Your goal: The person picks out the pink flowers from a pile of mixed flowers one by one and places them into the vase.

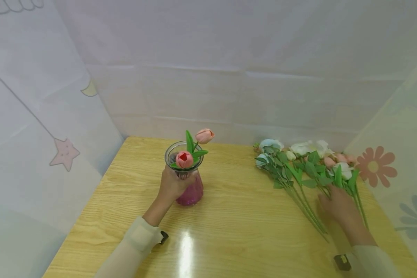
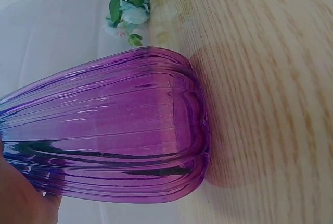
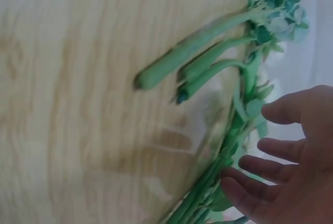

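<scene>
Left hand (image 1: 172, 185) grips the ribbed purple glass vase (image 1: 190, 184); right hand (image 1: 338, 206), fingers spread, should pinch one green stem (image 1: 307, 210) cleanly.

Curtained recording booth (image 1: 229, 58), wood table (image 1: 236, 231)

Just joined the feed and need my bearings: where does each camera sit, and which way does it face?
Head: above, facing forward and down; left hand grips the purple vase, right hand on the flower stems.
Left wrist: beside the vase, facing across the table; palm edge shows.
Right wrist: facing down at stems; spread fingers show.
Shared: vase, stems, table.
</scene>
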Demonstrator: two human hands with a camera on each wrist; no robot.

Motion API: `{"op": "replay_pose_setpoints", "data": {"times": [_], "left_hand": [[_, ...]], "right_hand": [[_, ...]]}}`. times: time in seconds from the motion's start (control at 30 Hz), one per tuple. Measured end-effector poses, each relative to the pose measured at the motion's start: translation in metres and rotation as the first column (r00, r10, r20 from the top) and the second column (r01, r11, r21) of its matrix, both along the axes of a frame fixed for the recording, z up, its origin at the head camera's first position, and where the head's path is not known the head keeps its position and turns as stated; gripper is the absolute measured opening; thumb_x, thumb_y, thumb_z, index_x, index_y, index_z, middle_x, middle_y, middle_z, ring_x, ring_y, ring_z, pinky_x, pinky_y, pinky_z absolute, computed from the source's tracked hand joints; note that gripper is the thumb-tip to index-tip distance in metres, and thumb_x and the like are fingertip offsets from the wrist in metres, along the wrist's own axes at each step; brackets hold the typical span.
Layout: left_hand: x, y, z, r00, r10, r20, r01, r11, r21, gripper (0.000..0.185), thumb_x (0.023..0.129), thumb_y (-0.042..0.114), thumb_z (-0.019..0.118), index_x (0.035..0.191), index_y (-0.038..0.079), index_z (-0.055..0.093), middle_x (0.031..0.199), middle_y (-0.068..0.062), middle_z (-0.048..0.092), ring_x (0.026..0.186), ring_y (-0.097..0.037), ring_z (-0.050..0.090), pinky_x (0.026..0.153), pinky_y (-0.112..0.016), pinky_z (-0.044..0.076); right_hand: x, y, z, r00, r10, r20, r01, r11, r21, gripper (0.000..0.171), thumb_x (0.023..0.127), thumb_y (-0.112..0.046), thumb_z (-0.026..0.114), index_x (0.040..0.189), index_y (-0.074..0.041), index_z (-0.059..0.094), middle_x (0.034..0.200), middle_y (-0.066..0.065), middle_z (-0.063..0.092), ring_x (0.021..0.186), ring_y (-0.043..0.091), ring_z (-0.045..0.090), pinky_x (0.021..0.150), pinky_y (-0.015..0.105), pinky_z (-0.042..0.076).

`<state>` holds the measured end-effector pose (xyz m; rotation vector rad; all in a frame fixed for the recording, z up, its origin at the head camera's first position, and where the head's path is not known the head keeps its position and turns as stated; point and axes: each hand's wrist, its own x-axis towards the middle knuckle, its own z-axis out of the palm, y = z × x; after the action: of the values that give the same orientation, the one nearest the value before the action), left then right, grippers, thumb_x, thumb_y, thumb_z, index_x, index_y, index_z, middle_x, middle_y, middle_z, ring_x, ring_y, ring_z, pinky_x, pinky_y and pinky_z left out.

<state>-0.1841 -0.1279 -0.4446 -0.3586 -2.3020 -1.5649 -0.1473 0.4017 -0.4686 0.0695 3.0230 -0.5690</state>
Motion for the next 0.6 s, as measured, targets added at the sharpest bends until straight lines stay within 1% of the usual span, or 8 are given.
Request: {"op": "replay_pose_setpoints", "data": {"times": [0.1, 0.2, 0.27, 0.33, 0.4, 0.5, 0.6], "left_hand": [[0.000, -0.001, 0.000, 1.000, 0.005, 0.008, -0.005, 1.000, -0.007, 0.075, 0.075, 0.016, 0.085, 0.137, 0.007, 0.044, 0.128, -0.013, 0.062, 0.123, -0.032, 0.060, 0.104, -0.054, 0.049], [0.000, 0.000, -0.001, 1.000, 0.008, 0.013, -0.008, 1.000, -0.012, 0.074, 0.076, 0.016, 0.085, 0.137, 0.007, 0.044, 0.128, -0.013, 0.062, 0.122, -0.031, 0.060, 0.104, -0.052, 0.050], [0.000, 0.000, -0.001, 1.000, 0.009, 0.010, -0.009, 1.000, -0.016, 0.074, 0.076, 0.016, 0.085, 0.136, 0.007, 0.044, 0.128, -0.013, 0.063, 0.122, -0.031, 0.061, 0.104, -0.052, 0.050], [0.000, 0.000, -0.001, 1.000, 0.008, 0.003, -0.008, 1.000, -0.016, 0.074, 0.076, 0.016, 0.085, 0.136, 0.007, 0.044, 0.127, -0.013, 0.062, 0.122, -0.031, 0.061, 0.105, -0.052, 0.050], [0.000, 0.000, 0.000, 1.000, 0.006, -0.005, -0.006, 1.000, -0.018, 0.074, 0.076, 0.016, 0.085, 0.137, 0.006, 0.044, 0.128, -0.014, 0.062, 0.122, -0.032, 0.060, 0.105, -0.053, 0.049], [0.000, 0.000, 0.001, 1.000, 0.001, -0.006, -0.001, 1.000, -0.012, 0.074, 0.076, 0.016, 0.085, 0.137, 0.006, 0.043, 0.129, -0.014, 0.062, 0.123, -0.031, 0.060, 0.105, -0.053, 0.049], [0.000, 0.000, 0.001, 1.000, 0.000, -0.002, 0.000, 1.000, -0.010, 0.074, 0.077, 0.015, 0.085, 0.138, 0.006, 0.043, 0.129, -0.013, 0.062, 0.123, -0.031, 0.060, 0.105, -0.053, 0.049]], "right_hand": [[-0.001, 0.003, -0.001, 1.000, -0.002, 0.014, 0.002, 1.000, 0.020, 0.058, 0.104, -0.026, 0.043, 0.142, 0.017, 0.036, 0.130, 0.049, 0.040, 0.113, 0.067, 0.041, 0.089, 0.075, 0.040], [-0.002, 0.006, -0.003, 0.999, -0.009, 0.035, 0.008, 1.000, 0.028, 0.059, 0.103, -0.025, 0.042, 0.142, 0.018, 0.035, 0.130, 0.050, 0.039, 0.114, 0.068, 0.040, 0.090, 0.076, 0.039], [-0.003, 0.008, -0.005, 0.999, -0.009, 0.039, 0.007, 0.999, 0.037, 0.059, 0.103, -0.025, 0.042, 0.141, 0.020, 0.036, 0.131, 0.050, 0.039, 0.114, 0.068, 0.041, 0.091, 0.075, 0.039], [-0.005, 0.010, -0.006, 0.999, -0.003, 0.036, 0.002, 0.999, 0.045, 0.056, 0.103, -0.023, 0.043, 0.138, 0.020, 0.039, 0.129, 0.049, 0.042, 0.112, 0.067, 0.043, 0.089, 0.074, 0.041], [-0.006, 0.011, -0.007, 1.000, 0.005, 0.029, -0.007, 0.998, 0.057, 0.051, 0.102, -0.020, 0.044, 0.134, 0.020, 0.044, 0.124, 0.047, 0.047, 0.109, 0.065, 0.047, 0.086, 0.072, 0.043], [-0.008, 0.013, -0.008, 1.000, 0.018, 0.023, -0.020, 0.997, 0.072, 0.041, 0.100, -0.015, 0.046, 0.122, 0.019, 0.050, 0.113, 0.043, 0.055, 0.101, 0.062, 0.053, 0.080, 0.068, 0.047], [-0.009, 0.015, -0.009, 0.999, 0.022, 0.027, -0.024, 0.997, 0.078, 0.035, 0.100, -0.013, 0.045, 0.117, 0.017, 0.054, 0.108, 0.040, 0.059, 0.097, 0.060, 0.056, 0.076, 0.065, 0.048]]}}
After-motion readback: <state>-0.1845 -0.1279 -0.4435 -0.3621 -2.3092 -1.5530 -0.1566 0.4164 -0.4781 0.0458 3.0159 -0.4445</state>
